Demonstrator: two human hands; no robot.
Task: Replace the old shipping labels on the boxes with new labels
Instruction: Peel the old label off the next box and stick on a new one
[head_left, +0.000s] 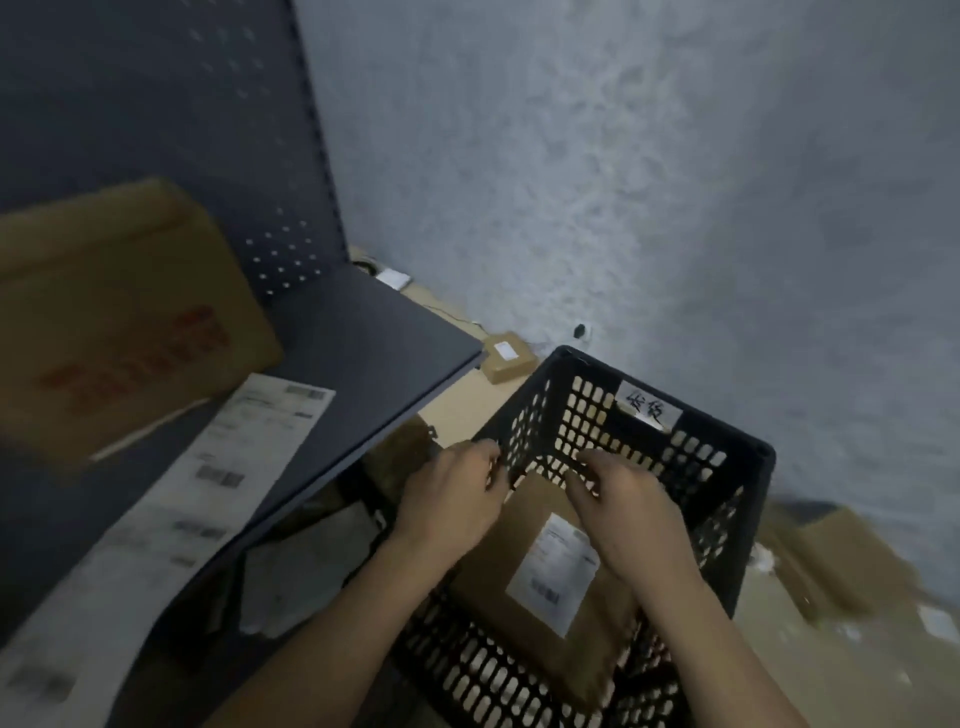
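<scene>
In the black plastic crate (727, 457) on the floor, as the head view showed it, a flat cardboard box (488, 587) lay tilted, its far edge raised toward the crate's back wall, with a white shipping label (553, 571) on its upper face. The right hand (628, 504) reached in, its fingers (579, 480) curled over the box's far edge. The left hand (452, 499) sat at the crate's left wall with fingers (491, 462) curled too; blur hid whether they gripped the box or the rim.

The box looked light and fairly stiff, its plain card rough enough not to slip. The far edge and the left corner seemed the sound places to hold, keeping the fingers off the label. The label itself would likely be thin and apt to tear if peeled fast.

Room was tight: the perforated walls closed in on all sides, so the way out was straight up. The dark shelf (363, 338) stood just left of the crate, its front edge overhanging near the left forearm. It carried a long strip of labels (218, 467) and a large carton (119, 312), with bare surface between them and the edge. Flattened cardboard (831, 556) littered the floor to the right.
</scene>
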